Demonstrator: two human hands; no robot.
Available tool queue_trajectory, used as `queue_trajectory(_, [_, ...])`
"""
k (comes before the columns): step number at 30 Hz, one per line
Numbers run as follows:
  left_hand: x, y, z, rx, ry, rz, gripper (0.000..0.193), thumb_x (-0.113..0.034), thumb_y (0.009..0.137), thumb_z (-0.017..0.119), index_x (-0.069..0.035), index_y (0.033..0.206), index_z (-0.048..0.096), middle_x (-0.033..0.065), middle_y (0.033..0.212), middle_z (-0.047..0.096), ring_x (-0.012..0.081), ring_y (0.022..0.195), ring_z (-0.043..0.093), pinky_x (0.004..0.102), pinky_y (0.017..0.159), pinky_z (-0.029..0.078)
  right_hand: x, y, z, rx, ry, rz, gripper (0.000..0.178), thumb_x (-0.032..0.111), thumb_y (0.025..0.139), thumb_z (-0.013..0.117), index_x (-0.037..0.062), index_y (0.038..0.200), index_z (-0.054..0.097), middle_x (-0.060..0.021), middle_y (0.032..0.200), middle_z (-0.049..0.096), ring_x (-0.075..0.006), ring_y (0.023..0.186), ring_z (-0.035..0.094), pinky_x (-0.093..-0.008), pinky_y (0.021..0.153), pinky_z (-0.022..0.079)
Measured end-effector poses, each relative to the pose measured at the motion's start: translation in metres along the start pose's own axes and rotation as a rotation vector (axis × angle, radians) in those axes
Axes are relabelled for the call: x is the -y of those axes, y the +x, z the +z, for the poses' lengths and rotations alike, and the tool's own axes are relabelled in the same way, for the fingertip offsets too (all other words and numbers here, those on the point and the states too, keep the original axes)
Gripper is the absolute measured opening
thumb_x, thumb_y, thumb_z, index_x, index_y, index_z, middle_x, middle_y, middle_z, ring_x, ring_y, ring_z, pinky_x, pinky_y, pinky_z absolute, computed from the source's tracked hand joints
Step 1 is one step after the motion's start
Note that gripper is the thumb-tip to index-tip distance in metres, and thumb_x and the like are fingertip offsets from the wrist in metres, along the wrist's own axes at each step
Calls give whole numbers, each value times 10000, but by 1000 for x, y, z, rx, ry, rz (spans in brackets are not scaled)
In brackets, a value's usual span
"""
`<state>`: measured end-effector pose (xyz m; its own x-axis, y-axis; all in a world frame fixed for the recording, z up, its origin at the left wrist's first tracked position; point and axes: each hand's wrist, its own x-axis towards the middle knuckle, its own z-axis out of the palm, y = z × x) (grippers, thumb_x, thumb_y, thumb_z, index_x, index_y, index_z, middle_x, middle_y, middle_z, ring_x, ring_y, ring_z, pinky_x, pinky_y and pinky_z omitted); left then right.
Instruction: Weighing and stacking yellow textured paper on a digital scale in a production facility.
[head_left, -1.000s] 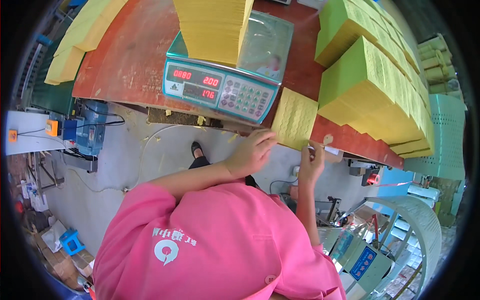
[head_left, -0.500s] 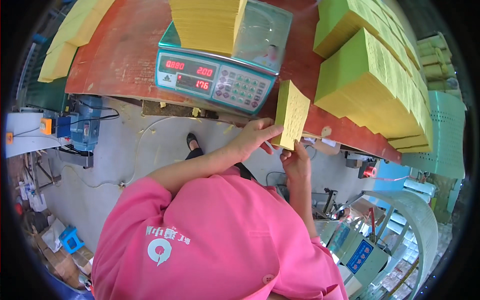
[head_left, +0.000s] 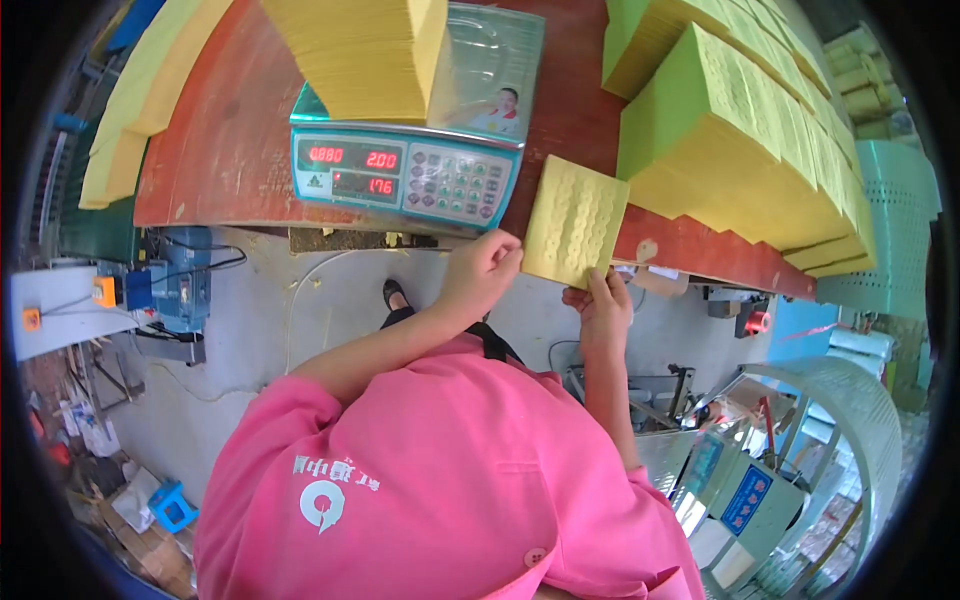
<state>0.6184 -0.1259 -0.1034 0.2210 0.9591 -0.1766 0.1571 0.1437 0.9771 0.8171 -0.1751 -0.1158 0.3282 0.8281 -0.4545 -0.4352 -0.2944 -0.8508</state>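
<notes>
Yellow wavy-patterned rectangular paper pad [head_left: 577, 222] over near edge of red tabletop [head_left: 225, 125], right of teal digital scale [head_left: 405, 181]. Right hand [head_left: 604, 308] pinches near corner, thumb above, likely steadying overhang. Left hand [head_left: 480, 278] curled by left corner; grip unclear.

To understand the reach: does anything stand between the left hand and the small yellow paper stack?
Nothing visible stands between them: the left hand is beside the near left corner of the yellow paper stack, touching or almost. The right hand holds its near edge. The scale is beyond the left hand, not between.
</notes>
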Motion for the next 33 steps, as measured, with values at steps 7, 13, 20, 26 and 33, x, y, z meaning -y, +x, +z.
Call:
queue_trajectory(7, [-37, 6, 7, 79, 689, 842, 327, -100, 669, 774, -46, 963, 641, 100, 1036, 617, 268, 921, 619, 381, 761, 510, 5, 5, 12, 112, -188, -19, 274, 107, 959, 529, -88, 1150, 554, -140, 952, 662, -216, 722, 689, -327, 667, 581])
queue_trajectory(13, [-33, 33, 14, 334, 976, 759, 437, -154, 647, 792, -47, 1035, 620, 141, 1261, 548, 316, 1187, 518, 432, 959, 449, 1, 4, 8, 109, 32, 75, 330, 203, 987, 523, -67, 1172, 555, -150, 970, 658, -230, 771, 691, -337, 695, 582])
queue_trajectory(20, [-37, 40, 18, 279, 790, 713, 155, -102, 755, 729, -18, 856, 647, 131, 1131, 637, 326, 1113, 572, 424, 930, 469, -8, -1, -27, 60, 175, 87, 392, 299, 1019, 436, -37, 1184, 550, -130, 962, 648, -234, 818, 666, -353, 762, 547])
queue_trajectory(26, [-36, 40, 25, 146, 739, 817, 98, -42, 762, 697, -15, 830, 633, 126, 1102, 654, 324, 1122, 583, 412, 928, 471, -19, -14, -49, -33, 139, 105, 383, 303, 1018, 441, -26, 1171, 563, -103, 932, 640, -208, 789, 645, -331, 746, 537])
queue_trajectory(33, [-63, 30, 15, 6, 835, 1059, 86, -26, 757, 689, -23, 823, 634, 113, 1146, 641, 342, 1142, 571, 483, 953, 451, 30, -23, -17, 73, 233, 42, 349, 297, 994, 475, -3, 1125, 597, -87, 876, 649, -177, 725, 645, -286, 651, 515])
